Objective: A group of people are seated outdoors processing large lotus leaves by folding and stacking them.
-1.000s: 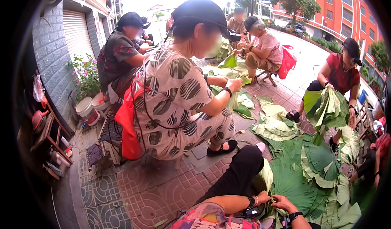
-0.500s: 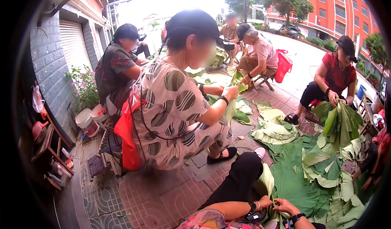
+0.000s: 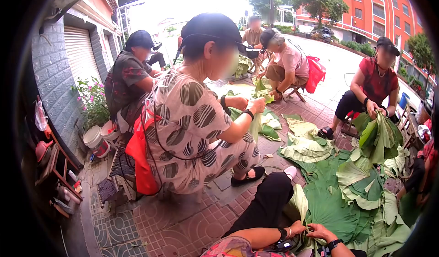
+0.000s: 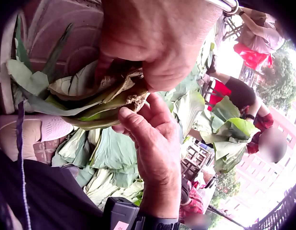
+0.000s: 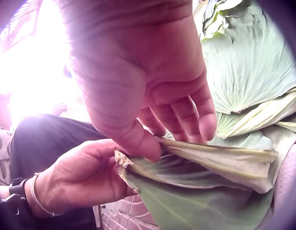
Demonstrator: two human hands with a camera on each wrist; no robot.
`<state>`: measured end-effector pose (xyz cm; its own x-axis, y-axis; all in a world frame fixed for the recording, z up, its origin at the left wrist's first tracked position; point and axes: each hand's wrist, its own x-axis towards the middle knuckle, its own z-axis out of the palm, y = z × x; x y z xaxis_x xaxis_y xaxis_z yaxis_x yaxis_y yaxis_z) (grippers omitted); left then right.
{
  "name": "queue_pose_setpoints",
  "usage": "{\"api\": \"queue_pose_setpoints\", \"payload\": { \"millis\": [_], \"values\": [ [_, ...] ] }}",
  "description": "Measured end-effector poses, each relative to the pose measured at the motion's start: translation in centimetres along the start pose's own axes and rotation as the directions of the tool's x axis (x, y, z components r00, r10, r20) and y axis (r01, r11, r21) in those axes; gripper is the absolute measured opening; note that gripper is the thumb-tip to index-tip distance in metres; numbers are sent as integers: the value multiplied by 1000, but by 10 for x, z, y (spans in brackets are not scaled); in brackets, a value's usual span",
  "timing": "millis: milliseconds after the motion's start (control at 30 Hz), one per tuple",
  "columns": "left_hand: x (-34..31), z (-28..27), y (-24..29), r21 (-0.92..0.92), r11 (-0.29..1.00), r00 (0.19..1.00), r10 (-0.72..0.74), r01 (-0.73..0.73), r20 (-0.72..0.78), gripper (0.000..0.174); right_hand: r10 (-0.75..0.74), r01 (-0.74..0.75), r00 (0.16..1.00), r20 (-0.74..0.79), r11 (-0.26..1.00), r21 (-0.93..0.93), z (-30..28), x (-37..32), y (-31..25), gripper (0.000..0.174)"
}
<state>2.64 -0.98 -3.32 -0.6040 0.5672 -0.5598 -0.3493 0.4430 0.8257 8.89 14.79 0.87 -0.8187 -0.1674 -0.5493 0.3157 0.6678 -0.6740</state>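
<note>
Green, broad folded leaves [image 5: 200, 201] at 5 o'clock could tear if my left hand [image 5: 85, 177] and right hand [image 5: 143, 76], both gripping them, tug frayed brown ends [image 5: 122, 160] unevenly.

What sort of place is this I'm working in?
Probably an outdoor roadside pavement beside shops or garages: patterned paving underfoot, a roller shutter in the grey wall, and an orange building beyond.
</note>
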Motion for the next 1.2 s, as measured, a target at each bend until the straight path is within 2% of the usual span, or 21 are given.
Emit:
{"api": "queue_pose_setpoints", "payload": {
  "millis": [167,367,467,700,900,1100,1167,1200],
  "values": [
    [14,6,-9,39,999,999,-24,25,-27,36,-31,30,999,-10,996,-84,-3,-5,-13,62],
    [28,9,-20,60,998,1000,-29,29,-6,35,-80,80,997,-3,994,-72,1,8,15,66],
    [28,11,-22,12,1000,1000,-9,9,-20,33,-69,68,997,-18,996,-66,-2,-2,-4,66],
    [24,9,-20,0,1000,1000,8,-8,-24,32,-70,67,997,-29,994,-84,-1,-2,-3,67],
    [26,9,-22,4,1000,1000,14,-14,-2,35,-41,34,997,-64,993,-114,-1,-7,-18,61],
    [14,8,-11,15,1000,999,-9,10,-48,34,-64,57,995,-74,994,-91,-1,-8,-18,52],
    [19,9,-16,-41,999,1000,3,-4,-13,34,-134,136,987,-91,990,20,-1,-10,-21,40],
    [21,10,-18,-45,999,1000,3,-3,-15,34,-134,136,987,-87,991,18,0,-7,-16,40]
  ]
}}
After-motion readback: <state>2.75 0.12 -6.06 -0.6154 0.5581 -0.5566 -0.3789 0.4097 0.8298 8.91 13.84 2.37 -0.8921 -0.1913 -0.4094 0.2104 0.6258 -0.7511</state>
